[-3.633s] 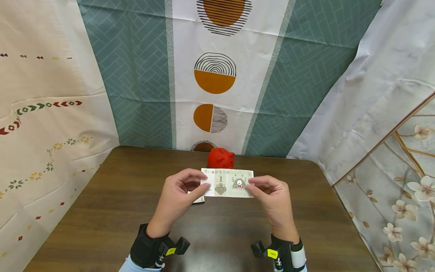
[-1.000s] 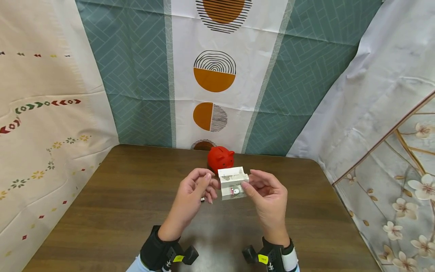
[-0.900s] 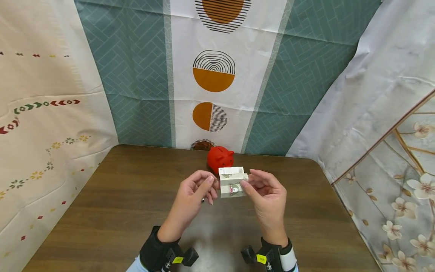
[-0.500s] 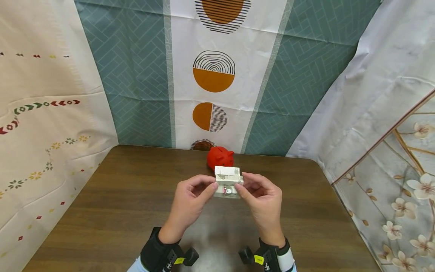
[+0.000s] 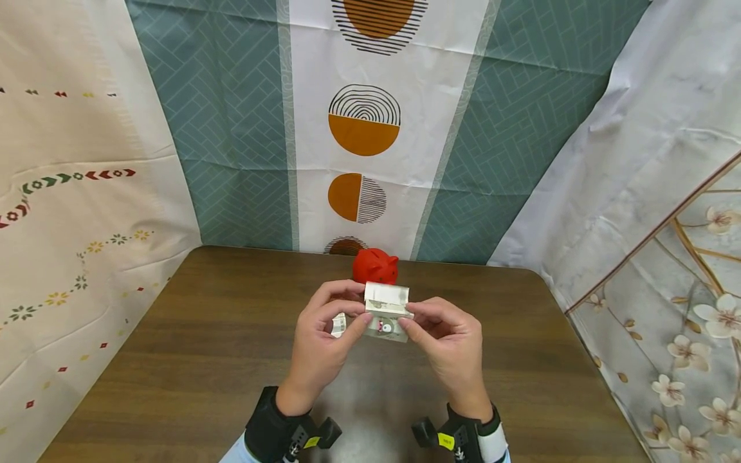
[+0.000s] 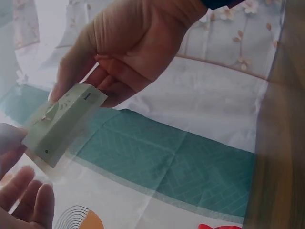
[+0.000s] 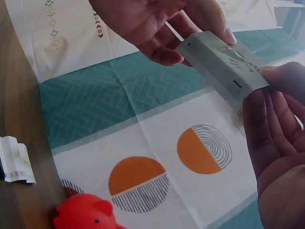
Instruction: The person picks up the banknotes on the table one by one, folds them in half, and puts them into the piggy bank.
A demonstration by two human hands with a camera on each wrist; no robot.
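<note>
A toy banknote (image 5: 386, 299), folded crosswise into panels with a small cartoon figure on its front, is held up above the table between both hands. My left hand (image 5: 329, 337) pinches its left end by the thumb and a finger, the other fingers spread. My right hand (image 5: 446, 344) pinches the right end between thumb and fingers. In the right wrist view the banknote (image 7: 224, 64) shows raised creases. Partly hidden behind my left fingers, another folded note (image 5: 339, 325) lies on the table; it also shows in the right wrist view.
Just beyond the hands, a red piggy bank (image 5: 375, 265) stands near the back edge of the brown wooden table (image 5: 231, 341). Patterned cloths hang behind the table and along both sides. Each wrist carries a black strap with a camera.
The banknote was held out flat at first, then became folded into a narrower shape. My left fingers had come off it and now pinch it again, spread wider, with the other note showing more.
</note>
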